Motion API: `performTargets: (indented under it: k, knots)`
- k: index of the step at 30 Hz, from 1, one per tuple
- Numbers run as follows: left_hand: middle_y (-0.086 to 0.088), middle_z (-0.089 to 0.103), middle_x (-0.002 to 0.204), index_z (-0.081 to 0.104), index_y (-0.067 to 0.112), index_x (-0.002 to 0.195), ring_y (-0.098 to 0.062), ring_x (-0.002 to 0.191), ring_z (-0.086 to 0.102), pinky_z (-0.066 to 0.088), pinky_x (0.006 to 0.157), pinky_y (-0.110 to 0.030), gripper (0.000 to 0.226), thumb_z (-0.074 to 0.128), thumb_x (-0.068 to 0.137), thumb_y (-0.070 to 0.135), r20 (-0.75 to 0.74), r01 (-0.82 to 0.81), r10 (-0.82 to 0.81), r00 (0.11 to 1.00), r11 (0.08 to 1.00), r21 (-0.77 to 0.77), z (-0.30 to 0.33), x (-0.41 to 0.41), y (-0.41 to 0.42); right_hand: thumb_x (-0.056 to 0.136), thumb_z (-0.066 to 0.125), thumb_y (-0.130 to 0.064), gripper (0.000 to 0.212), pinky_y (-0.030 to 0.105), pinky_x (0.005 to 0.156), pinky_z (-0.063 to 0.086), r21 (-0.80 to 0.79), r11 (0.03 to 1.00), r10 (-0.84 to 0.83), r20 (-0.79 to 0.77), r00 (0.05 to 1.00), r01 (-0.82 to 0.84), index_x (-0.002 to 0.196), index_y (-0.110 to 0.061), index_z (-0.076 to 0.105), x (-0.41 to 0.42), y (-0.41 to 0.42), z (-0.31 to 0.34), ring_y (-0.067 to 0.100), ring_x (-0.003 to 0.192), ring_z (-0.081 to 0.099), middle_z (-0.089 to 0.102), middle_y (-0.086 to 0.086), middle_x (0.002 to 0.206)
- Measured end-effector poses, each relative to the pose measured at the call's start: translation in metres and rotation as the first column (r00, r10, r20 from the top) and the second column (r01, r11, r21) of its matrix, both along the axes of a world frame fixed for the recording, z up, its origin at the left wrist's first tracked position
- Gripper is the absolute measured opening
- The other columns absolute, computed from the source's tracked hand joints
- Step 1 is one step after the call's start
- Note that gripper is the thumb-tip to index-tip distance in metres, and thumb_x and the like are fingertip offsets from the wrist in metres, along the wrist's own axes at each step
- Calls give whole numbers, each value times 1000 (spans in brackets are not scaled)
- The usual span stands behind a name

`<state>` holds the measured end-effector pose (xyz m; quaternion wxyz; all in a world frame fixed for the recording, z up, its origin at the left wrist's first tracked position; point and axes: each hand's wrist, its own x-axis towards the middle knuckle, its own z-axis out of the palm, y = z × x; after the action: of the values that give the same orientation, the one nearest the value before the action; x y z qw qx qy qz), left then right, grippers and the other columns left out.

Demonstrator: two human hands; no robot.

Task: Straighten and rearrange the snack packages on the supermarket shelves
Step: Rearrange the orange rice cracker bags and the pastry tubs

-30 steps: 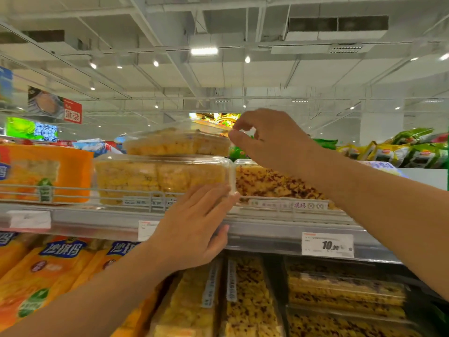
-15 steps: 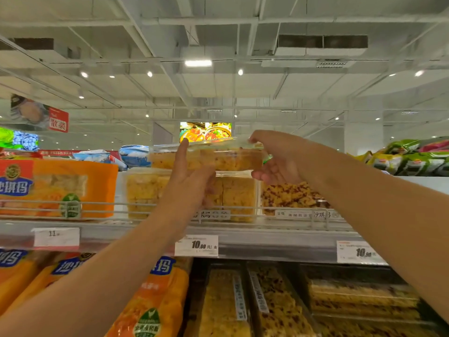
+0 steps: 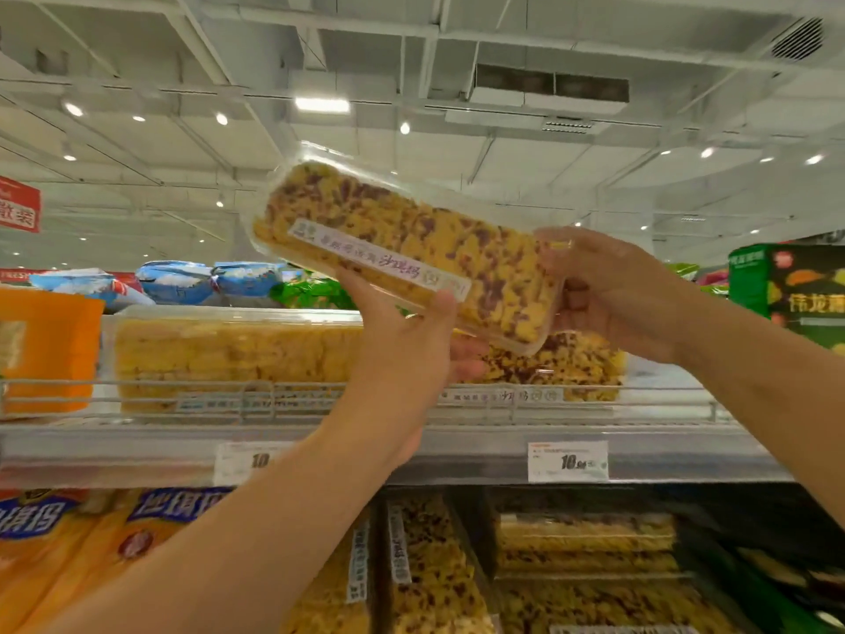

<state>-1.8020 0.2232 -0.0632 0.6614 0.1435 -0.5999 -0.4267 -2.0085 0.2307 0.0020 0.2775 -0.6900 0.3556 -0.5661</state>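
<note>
A clear plastic box of yellow-and-purple snack (image 3: 407,249) is held tilted in the air above the top shelf (image 3: 457,455), its label side toward me. My left hand (image 3: 407,359) grips its lower long edge from below. My right hand (image 3: 608,290) grips its right end. On the shelf behind the wire rail lie a long clear box of plain yellow snack (image 3: 237,354) at left and a purple-flecked box (image 3: 562,363) under the lifted one.
An orange package (image 3: 45,350) sits at the shelf's left end. Blue and green bags (image 3: 205,281) lie behind. A green carton (image 3: 791,290) stands at right. Price tags (image 3: 567,462) hang on the shelf edge. The lower shelf holds orange bags (image 3: 82,542) and more clear boxes (image 3: 585,565).
Both hands were at the stacked yellow boxes. Now they hold a purple-flecked box lifted and tilted above the shelf. The view has come closer.
</note>
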Motion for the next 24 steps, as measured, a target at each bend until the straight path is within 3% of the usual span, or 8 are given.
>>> performTargets:
  k: [4, 8, 10, 12, 15, 20, 24]
  knots:
    - [19, 73, 95, -31, 57, 137, -14, 81, 74, 59, 63, -26, 97, 51, 101, 19, 58, 30, -26, 998, 998, -62, -9, -51, 2, 71, 76, -17, 61, 41, 70, 60, 47, 999, 7, -24, 1000, -6, 128, -25, 55, -57, 13, -1, 36, 93, 71, 73, 15, 107]
    - [33, 69, 83, -30, 50, 142, -8, 90, 72, 59, 67, -27, 105, 58, 97, 12, 127, 73, -71, 989, 997, -15, -17, -86, 2, 78, 70, -3, 49, 45, 70, 61, -10, 990, -143, -32, 989, 143, 122, -23, 59, -96, 18, 3, 33, 89, 72, 74, 16, 101]
    - [26, 71, 88, -22, 46, 146, -12, 88, 73, 60, 66, -29, 106, 60, 93, 6, 147, 119, -126, 981, 992, 51, -23, -96, -1, 82, 67, 3, 48, 41, 66, 62, -31, 978, -206, -35, 978, 205, 122, -23, 61, -110, 18, 5, 30, 87, 73, 74, 14, 98]
    - [8, 70, 103, -6, 41, 152, -20, 86, 74, 60, 67, -34, 99, 62, 89, 5, 168, 158, -174, 970, 982, 105, -26, -104, -1, 83, 66, 5, 49, 33, 60, 60, -49, 969, -246, -56, 968, 244, 123, -23, 61, -123, 18, 5, 27, 86, 73, 71, 16, 102]
    - [-4, 71, 107, 34, 32, 138, -29, 81, 74, 58, 59, -33, 63, 63, 89, 4, 161, 144, -168, 973, 978, 149, -30, -112, -1, 83, 65, 7, 50, 29, 57, 59, -52, 962, -271, -103, 957, 267, 121, -25, 62, -134, 15, 3, 22, 81, 73, 69, 16, 102]
    - [-11, 69, 106, 51, 24, 123, -31, 70, 72, 54, 51, -30, 44, 65, 86, 5, 179, 96, -138, 974, 969, 227, -42, -117, -2, 83, 66, 8, 50, 28, 54, 58, -52, 965, -263, -136, 955, 259, 120, -26, 62, -143, 7, -5, 18, 73, 74, 70, 14, 95]
    - [-14, 67, 89, 56, 7, 103, -20, 51, 57, 37, 37, -25, 20, 66, 86, 6, 194, 90, -165, 967, 935, 343, -43, -107, -11, 81, 69, 6, 48, 29, 56, 59, -63, 965, -262, -152, 953, 255, 110, -32, 64, -146, -1, -13, 18, 76, 74, 75, 7, 87]
